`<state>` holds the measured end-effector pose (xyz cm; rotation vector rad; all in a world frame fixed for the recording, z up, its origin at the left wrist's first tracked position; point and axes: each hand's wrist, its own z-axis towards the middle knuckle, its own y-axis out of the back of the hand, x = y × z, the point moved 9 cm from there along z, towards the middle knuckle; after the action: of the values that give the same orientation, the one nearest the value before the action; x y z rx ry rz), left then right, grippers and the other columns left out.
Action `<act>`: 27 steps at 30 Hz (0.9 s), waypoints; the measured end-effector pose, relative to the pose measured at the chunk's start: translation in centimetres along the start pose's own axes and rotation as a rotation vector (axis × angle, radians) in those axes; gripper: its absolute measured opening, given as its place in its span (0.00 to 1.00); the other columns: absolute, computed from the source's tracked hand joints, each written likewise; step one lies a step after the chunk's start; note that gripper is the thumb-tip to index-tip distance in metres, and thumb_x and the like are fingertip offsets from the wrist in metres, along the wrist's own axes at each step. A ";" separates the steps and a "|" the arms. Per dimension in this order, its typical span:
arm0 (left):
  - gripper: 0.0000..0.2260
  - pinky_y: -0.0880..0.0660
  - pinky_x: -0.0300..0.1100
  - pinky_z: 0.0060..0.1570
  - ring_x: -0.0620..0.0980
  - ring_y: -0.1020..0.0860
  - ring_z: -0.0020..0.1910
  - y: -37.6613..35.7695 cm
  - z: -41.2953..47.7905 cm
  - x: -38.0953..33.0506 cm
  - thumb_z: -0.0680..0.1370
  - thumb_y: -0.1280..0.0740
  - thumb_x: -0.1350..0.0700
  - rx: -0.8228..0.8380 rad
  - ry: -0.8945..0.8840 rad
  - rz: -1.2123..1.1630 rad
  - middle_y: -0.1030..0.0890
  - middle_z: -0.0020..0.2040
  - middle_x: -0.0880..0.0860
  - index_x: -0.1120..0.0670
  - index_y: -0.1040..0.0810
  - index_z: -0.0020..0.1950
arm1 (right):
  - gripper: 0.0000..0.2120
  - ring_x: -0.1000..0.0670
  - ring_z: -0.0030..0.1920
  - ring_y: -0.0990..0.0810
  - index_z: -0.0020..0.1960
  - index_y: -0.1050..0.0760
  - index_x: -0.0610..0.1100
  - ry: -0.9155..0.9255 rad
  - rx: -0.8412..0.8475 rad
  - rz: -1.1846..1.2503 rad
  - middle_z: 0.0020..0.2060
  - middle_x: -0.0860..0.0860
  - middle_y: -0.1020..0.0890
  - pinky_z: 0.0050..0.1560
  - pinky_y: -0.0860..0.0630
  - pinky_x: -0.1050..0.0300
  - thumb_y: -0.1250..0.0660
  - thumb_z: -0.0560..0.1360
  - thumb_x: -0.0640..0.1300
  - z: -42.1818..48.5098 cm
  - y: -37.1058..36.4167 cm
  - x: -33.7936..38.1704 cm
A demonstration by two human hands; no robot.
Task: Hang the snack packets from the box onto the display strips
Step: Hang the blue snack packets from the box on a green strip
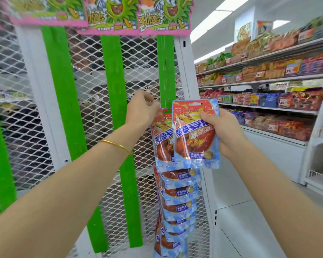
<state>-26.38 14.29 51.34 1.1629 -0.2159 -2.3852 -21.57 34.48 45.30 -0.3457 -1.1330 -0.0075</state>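
My right hand (220, 133) grips a blue and red snack packet (194, 135) upright, just right of a green display strip (165, 71). My left hand (142, 108), fingers curled, pinches at the strip's left edge, right above the top hanging packet (161, 142), which hangs on a strip hook. Below it several identical packets (177, 205) hang in a column down the same strip. The held packet overlaps the top hanging one. The box is not in view.
Two bare green strips (117, 127) (63, 108) hang on the white wire mesh panel (93, 86) to the left. Green and pink header cards (138, 13) sit on top. Stocked store shelves (268, 101) line the aisle at right.
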 end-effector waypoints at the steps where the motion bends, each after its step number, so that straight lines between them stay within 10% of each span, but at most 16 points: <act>1: 0.07 0.24 0.48 0.49 0.52 0.22 0.47 0.0 0.3 -0.4 0.76 0.33 0.57 0.014 -0.013 -0.048 0.21 0.48 0.54 0.55 0.27 0.52 | 0.04 0.47 0.37 0.20 0.44 0.26 0.44 0.011 -0.005 0.000 0.40 0.45 0.19 0.46 0.21 0.48 0.36 0.76 0.37 0.7 -0.3 0.6; 8: 0.18 0.29 0.36 0.29 0.46 0.24 0.26 -2.1 1.0 0.3 0.82 0.47 0.50 0.146 0.264 -0.619 0.19 0.31 0.52 0.56 0.26 0.39 | 0.04 0.51 0.27 0.19 0.42 0.26 0.43 -0.011 0.048 0.020 0.29 0.49 0.17 0.34 0.21 0.55 0.34 0.75 0.40 5.0 -4.6 3.6; 16: 0.29 0.27 0.45 0.51 0.54 0.22 0.44 -2.4 0.8 1.0 0.78 0.56 0.35 0.241 0.385 -0.771 0.19 0.43 0.55 0.56 0.26 0.46 | 0.07 0.47 0.32 0.20 0.38 0.28 0.41 0.013 -0.009 -0.128 0.35 0.44 0.19 0.34 0.20 0.55 0.32 0.74 0.39 6.7 -7.0 4.4; 20: 0.29 0.28 0.46 0.54 0.55 0.22 0.48 -2.3 0.7 0.9 0.79 0.56 0.36 0.239 0.376 -0.743 0.18 0.48 0.57 0.55 0.25 0.47 | 0.06 0.39 0.44 0.17 0.45 0.25 0.38 0.009 -0.051 -0.203 0.46 0.38 0.17 0.47 0.20 0.39 0.30 0.72 0.40 6.9 -6.6 3.2; 27: 0.26 0.27 0.44 0.43 0.53 0.21 0.48 -2.4 0.9 1.0 0.80 0.55 0.38 0.242 0.347 -0.713 0.18 0.48 0.56 0.55 0.26 0.45 | 0.06 0.39 0.40 0.17 0.46 0.26 0.38 -0.013 -0.053 -0.215 0.44 0.39 0.18 0.46 0.20 0.40 0.31 0.73 0.39 6.5 -6.1 2.1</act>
<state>-28.41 15.86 50.38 2.0120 0.0426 -2.7209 -27.51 30.80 51.21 -0.2701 -1.1803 -0.2252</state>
